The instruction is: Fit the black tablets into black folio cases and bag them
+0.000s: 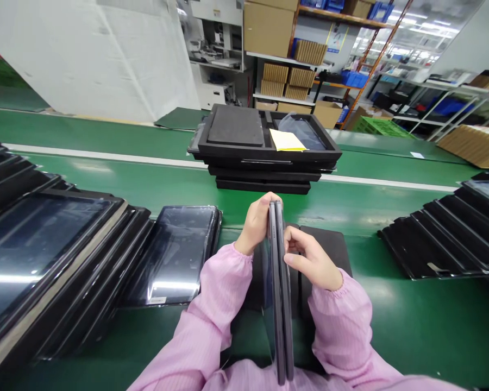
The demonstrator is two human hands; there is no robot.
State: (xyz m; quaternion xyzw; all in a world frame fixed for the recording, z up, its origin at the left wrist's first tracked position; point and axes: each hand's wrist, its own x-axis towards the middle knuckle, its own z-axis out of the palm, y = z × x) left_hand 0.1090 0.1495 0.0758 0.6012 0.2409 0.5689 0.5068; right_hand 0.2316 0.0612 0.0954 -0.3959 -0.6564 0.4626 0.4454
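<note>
Two slim dark tablets (pixel 281 293) stand on edge, face to face, between my hands above the bench. My left hand (pixel 258 221) wraps around their far upper end, its fingers folded over the top. On the right side, my right hand (pixel 309 255) has its fingers curled, with thumb and forefinger against the right tablet; its other fingertips are partly hidden. Beneath the tablets and right hand lies a flat black foam pad (pixel 330 244). Left of my hands, film-wrapped tablets (pixel 179 250) lie in a low stack, screen up.
Farther left, a large leaning pile of wrapped tablets (pixel 44 233) fills the bench side. Another slanted pile (pixel 440 233) lies at right. Ahead, stacked black foam trays (pixel 269 155) carry a yellow paper (pixel 287 140). Behind the green bench (pixel 367 201), shelves hold cardboard boxes (pixel 269 27).
</note>
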